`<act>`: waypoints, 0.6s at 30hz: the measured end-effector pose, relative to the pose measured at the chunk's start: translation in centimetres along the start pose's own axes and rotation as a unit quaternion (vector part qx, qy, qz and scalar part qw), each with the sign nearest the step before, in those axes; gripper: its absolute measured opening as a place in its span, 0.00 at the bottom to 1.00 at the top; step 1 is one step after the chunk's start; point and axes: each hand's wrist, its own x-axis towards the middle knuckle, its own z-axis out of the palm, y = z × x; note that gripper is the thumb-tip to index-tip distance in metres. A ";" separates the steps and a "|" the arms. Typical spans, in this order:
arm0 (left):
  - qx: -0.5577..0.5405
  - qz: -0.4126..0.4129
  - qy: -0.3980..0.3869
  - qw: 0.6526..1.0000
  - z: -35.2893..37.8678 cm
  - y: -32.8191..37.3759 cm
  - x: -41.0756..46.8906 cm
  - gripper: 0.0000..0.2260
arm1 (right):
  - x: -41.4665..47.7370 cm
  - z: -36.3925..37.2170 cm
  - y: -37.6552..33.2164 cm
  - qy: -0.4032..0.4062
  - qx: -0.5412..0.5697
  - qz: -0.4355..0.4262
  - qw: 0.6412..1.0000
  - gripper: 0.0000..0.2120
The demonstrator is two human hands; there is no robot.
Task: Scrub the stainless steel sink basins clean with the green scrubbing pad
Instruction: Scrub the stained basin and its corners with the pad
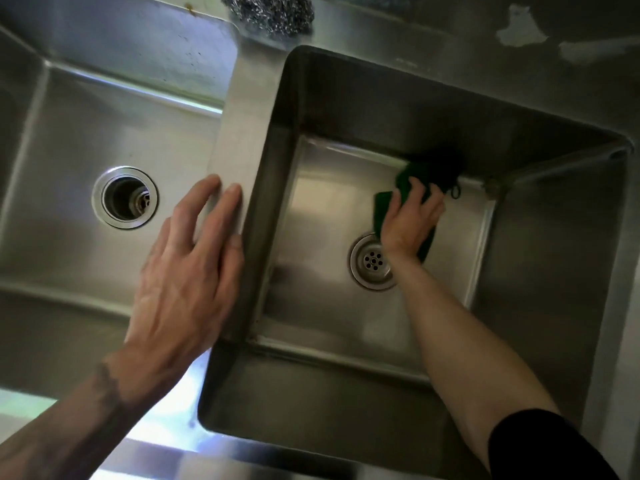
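I see my right hand (408, 223) pressing the green scrubbing pad (383, 202) flat against the right basin (329, 209) floor, fingers (433, 206) slightly spread. The pad peeks out past the fingertips, and the drain (372, 261) sits just behind the wrist. My left hand (183, 271) rests open, fingers straight, on the divider (242, 133).

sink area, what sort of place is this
Likely a kitchen wash-up area, perhaps commercial: a double stainless steel sink, a steel wool scourer on its back ledge, and a green scrubbing pad in one basin.
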 end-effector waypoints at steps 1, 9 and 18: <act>0.003 0.009 0.005 1.000 0.2 0.0 0.4 0.23 | -0.2 0.7 -1.6 -0.002 0.009 -0.013 1.000 0.18; 0.018 0.015 0.027 0.999 0.8 -0.4 0.5 0.24 | -3.3 4.9 -13.4 -0.101 0.188 -0.055 0.975 0.18; 0.031 0.031 0.031 0.999 0.9 -0.5 0.6 0.24 | -2.4 2.2 -17.3 -0.230 0.503 0.175 0.815 0.18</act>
